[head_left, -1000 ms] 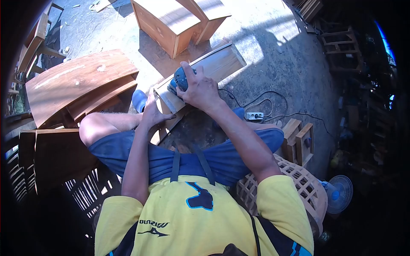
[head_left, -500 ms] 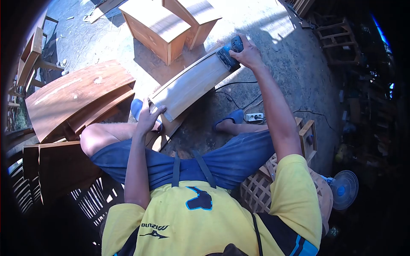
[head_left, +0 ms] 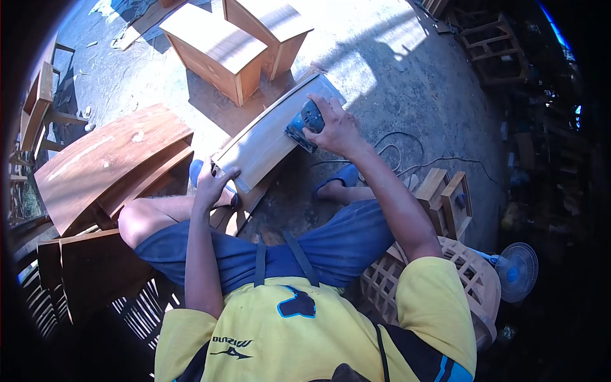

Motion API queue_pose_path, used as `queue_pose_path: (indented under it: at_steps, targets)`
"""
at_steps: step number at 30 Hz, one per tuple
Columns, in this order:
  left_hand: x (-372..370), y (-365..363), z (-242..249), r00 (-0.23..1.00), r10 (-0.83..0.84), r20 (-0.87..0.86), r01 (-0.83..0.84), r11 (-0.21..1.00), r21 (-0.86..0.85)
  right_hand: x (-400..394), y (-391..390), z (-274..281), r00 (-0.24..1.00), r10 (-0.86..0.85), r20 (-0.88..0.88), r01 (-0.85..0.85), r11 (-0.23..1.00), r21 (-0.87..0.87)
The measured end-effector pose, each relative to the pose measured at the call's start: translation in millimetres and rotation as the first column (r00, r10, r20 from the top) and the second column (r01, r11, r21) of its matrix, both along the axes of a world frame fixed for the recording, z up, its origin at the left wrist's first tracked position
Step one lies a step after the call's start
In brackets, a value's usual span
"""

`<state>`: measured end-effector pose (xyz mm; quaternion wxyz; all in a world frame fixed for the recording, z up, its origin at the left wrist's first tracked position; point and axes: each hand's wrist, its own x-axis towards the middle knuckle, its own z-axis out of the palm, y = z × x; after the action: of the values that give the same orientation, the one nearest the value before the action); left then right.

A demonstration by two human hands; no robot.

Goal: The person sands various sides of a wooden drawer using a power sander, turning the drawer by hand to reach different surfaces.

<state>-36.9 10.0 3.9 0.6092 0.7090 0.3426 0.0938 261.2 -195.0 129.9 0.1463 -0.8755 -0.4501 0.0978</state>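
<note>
A long, pale wooden drawer-like piece point(head_left: 258, 149) lies aslant in front of me, its near end toward my left foot. My left hand point(head_left: 213, 186) grips that near end, thumb stretched along the face and fingers partly hidden behind the edge. In my right hand point(head_left: 338, 130) is a blue power sander point(head_left: 303, 125), fingers wrapped round its body. The sander's pad rests on the right-hand edge of the wooden piece, about midway along it; its contact face is hidden.
Two wooden cabinets point(head_left: 216, 54) stand beyond the piece. A brown curved-edge wooden panel point(head_left: 114, 159) is at left. Cords point(head_left: 398, 149) trail on the floor to the right, near small wooden frames point(head_left: 445, 200), a lattice piece point(head_left: 468, 267) and a fan point(head_left: 514, 272).
My right hand has drawn the sander from the far end of the wooden piece back toward its middle. My left hand stays on the near end. The view has shifted slightly.
</note>
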Motion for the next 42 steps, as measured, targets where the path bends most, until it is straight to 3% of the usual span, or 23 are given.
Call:
queue_pose_path:
  at_steps: [8, 13, 15, 20, 25, 28, 30, 31, 33, 35, 36, 39, 42]
  targets:
    - [-1, 1, -6, 1.0, -0.01, 0.007, 0.01, 0.997, -0.074, 140, -5, -23, 0.948, -0.293, 0.126, 0.291, 0.956, 0.03]
    - [-1, 1, -8, 0.993, -0.009, 0.119, 0.016, 0.998, -0.06, 29, 3, -10, 0.979, -0.198, 0.045, 0.194, 0.978, 0.074]
    - [0, 2, 6, 0.999, -0.037, -0.012, 0.035, 0.996, -0.078, -32, 8, -4, 0.994, -0.107, -0.025, 0.108, 0.993, 0.057]
    - [0, 4, 0, 0.999, -0.034, 0.03, 0.036, 0.996, -0.081, -102, 14, -1, 0.977, 0.172, -0.123, -0.166, 0.985, 0.052]
    - [0, 4, 11, 0.999, -0.042, -0.026, 0.043, 0.998, 0.037, -14, 19, 3, 0.998, -0.06, 0.002, 0.06, 0.998, -0.018]
    - [2, 7, 23, 0.988, -0.081, -0.135, 0.087, 0.995, 0.041, 59, 26, -8, 0.983, -0.162, 0.083, 0.163, 0.987, -0.012]
    - [2, 6, 24, 0.995, -0.065, -0.076, 0.061, 0.997, -0.053, 78, 31, -16, 0.971, -0.21, 0.112, 0.212, 0.977, -0.007]
    - [7, 10, 28, 0.997, -0.036, -0.067, 0.029, 0.994, -0.108, 72, 41, -8, 0.966, -0.228, 0.121, 0.231, 0.973, -0.008]
    - [14, 11, 47, 0.984, 0.177, 0.032, -0.136, 0.848, -0.513, 43, 47, -6, 0.986, -0.151, 0.071, 0.154, 0.988, -0.031]
    - [8, 15, 31, 0.97, 0.238, 0.055, -0.156, 0.777, -0.609, 9, 51, -15, 0.996, -0.048, 0.079, 0.037, 0.99, 0.133]
    - [2, 18, -15, 0.971, 0.225, 0.085, -0.144, 0.826, -0.545, -21, 56, -6, 0.996, -0.069, 0.054, 0.068, 0.997, 0.022]
    - [-1, 22, -39, 0.985, 0.132, 0.114, -0.085, 0.933, -0.35, -96, 71, 1, 0.999, -0.031, -0.02, 0.031, 0.999, -0.014]
    - [-6, 30, -53, 0.992, 0.116, 0.049, -0.088, 0.917, -0.389, -157, 86, 4, 0.996, 0.053, -0.067, -0.054, 0.998, -0.015]
